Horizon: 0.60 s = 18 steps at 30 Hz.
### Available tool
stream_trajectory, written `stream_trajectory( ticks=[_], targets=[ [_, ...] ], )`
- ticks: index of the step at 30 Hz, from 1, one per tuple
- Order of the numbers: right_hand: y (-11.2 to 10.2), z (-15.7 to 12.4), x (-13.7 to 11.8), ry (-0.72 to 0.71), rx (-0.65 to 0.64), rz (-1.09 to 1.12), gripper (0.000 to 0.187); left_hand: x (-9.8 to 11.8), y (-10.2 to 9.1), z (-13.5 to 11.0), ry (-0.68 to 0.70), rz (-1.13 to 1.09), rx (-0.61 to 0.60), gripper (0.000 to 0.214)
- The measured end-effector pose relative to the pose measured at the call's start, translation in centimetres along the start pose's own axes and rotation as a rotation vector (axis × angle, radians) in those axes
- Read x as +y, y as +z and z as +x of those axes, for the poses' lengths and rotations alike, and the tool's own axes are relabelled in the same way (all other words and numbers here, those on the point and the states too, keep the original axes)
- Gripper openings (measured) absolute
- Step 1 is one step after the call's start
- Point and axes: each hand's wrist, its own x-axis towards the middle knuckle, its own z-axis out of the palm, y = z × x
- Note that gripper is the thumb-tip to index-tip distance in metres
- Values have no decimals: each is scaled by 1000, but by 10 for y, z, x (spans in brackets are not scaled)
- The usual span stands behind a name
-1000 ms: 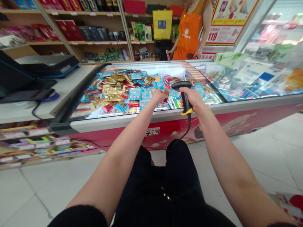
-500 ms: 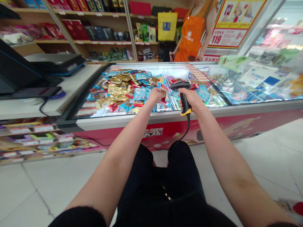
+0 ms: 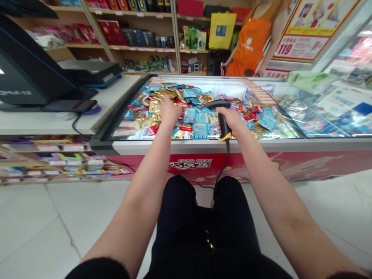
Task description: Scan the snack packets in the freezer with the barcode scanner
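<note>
My right hand (image 3: 231,119) is wrapped round the grip of a black and yellow barcode scanner (image 3: 223,126), held upright above the packets on the right. The scanner's cable hangs down from the grip. My left hand (image 3: 170,110) reaches over a heap of small snack packets, its thumb apart from the fingers and the fingertips partly hidden. Nearest to it are gold packets (image 3: 154,107) on the left and light-blue packets (image 3: 200,124) on the right. The heap lies on the glass-topped chest freezer (image 3: 139,148).
A scale (image 3: 90,71) and a dark screen stand on the counter (image 3: 122,85) at left. Beyond the freezer is a person in an orange apron (image 3: 248,46), before shelves of goods. A green bag (image 3: 310,81) and white packages lie at right.
My left hand has moved left across the heap, from beside the scanner to the gold packets. My right hand still holds the scanner. The view has turned left.
</note>
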Motion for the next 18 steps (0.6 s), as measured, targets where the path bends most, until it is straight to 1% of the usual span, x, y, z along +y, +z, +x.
stream_trajectory(
  ticks=[2, 5, 7, 9, 12, 15, 18],
  targets=[
    [6, 3, 2, 19, -14, 4, 20, -9, -5, -6, -17, 106, 29, 56],
    [13, 8, 8, 49, -44, 15, 20, -21, -1, -18, 4, 216, -32, 51],
    [16, 10, 11, 49, -48, 11, 21, -26, 4, -25, 18, 243, -59, 50],
    [17, 10, 13, 40, -38, -2, 22, -26, 6, -29, 20, 234, -51, 51],
    [13, 9, 15, 40, -21, -2, 21, -16, 4, -31, 26, 199, -29, 54],
    [3, 7, 16, 44, 1, -2, 20, 3, 3, -34, 49, 186, -15, 57],
    [-14, 5, 20, 12, 19, 2, 19, 25, 12, -37, 112, 169, -30, 57]
  ],
)
